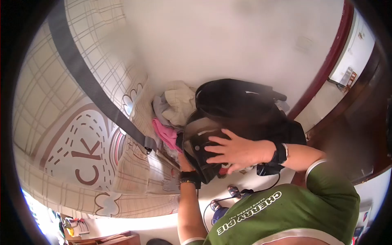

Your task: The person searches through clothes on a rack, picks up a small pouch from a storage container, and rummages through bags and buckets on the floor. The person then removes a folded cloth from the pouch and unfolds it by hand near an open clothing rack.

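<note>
A large black fabric bag stands near the middle of the view, a little toward 3 o'clock, before the white plain wall. I take this bag as the centre of the clock. On its 6 o'clock side is the right hand, wearing a black wristband; its fingers are spread widely apart over the bag's front, and they are not closed around anything. At 8 o'clock, the left hand is at the bag's edge. Its fingers are hidden there, so I cannot tell how far they are open or whether they grip the bag. At 9 o'clock, near the bag, lies a bright pink soft cloth, and at 10 o'clock a crumpled cream cloth. Farther toward 9 o'clock hangs a cream checked fabric cover, crossed by a dark grey woven strap.
</note>
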`<action>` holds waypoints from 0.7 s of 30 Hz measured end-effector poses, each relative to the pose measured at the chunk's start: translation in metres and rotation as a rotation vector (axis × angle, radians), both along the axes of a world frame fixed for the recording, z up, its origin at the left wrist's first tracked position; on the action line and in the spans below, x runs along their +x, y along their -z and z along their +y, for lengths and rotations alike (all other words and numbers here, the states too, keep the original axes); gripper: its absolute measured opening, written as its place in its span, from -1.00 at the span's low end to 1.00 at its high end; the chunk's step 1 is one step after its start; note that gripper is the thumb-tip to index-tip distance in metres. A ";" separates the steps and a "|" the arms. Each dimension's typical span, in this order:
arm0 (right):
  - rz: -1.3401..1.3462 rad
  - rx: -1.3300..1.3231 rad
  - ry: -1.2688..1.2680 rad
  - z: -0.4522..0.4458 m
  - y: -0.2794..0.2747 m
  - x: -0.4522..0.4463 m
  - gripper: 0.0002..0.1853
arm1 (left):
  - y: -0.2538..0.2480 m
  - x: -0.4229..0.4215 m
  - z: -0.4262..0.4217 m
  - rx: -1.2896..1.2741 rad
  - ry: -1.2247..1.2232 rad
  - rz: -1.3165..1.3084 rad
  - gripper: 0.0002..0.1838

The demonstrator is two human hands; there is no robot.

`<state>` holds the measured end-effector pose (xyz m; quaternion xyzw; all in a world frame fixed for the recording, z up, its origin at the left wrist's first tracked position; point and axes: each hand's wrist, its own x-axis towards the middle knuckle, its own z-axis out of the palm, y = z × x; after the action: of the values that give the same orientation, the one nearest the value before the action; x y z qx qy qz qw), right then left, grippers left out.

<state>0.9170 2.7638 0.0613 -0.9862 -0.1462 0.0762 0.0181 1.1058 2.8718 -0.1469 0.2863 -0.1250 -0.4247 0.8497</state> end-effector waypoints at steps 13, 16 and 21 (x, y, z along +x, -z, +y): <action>-0.662 0.173 0.433 -0.048 0.114 0.000 -0.39 | -0.050 -0.028 0.001 0.361 -0.165 -0.645 -0.54; -0.691 0.386 0.648 -0.066 0.062 0.010 -0.42 | -0.073 -0.030 0.018 0.447 -0.086 -0.493 -0.49; -1.028 0.564 0.874 -0.118 0.029 0.025 -0.63 | -0.109 -0.040 0.018 0.391 -0.029 -0.388 -0.21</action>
<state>0.9417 2.6457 0.0319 -0.8236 0.2567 -0.4509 0.2292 1.0661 2.8896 -0.0376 0.5228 -0.1971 -0.3659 0.7443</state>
